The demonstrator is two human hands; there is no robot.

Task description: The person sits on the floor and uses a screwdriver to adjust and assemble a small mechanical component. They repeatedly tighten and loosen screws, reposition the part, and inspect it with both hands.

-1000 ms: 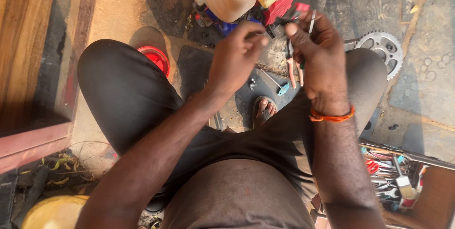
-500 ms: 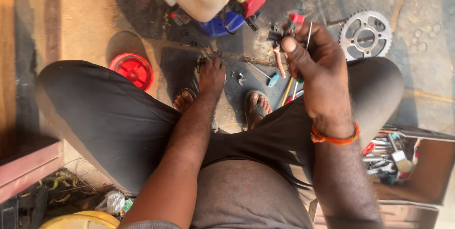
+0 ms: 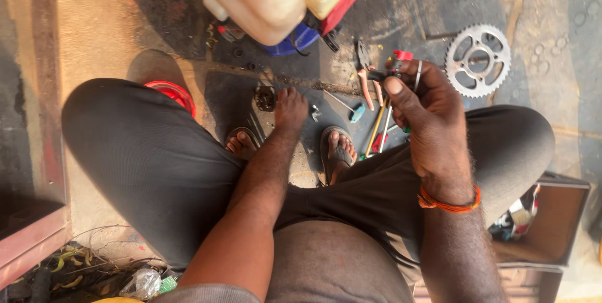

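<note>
Left hand lowered to floor (beside sandals).

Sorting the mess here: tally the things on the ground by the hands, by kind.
Sprocket: 1
Pliers: 1
Screwdrivers: 2
Red lid: 1
Small black part, by the left hand: 1
Total: 6
The right hand holds a small part.

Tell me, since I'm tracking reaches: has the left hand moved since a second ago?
Yes. The left hand dropped from beside the right hand down to the ground between the sandalled feet.
</note>
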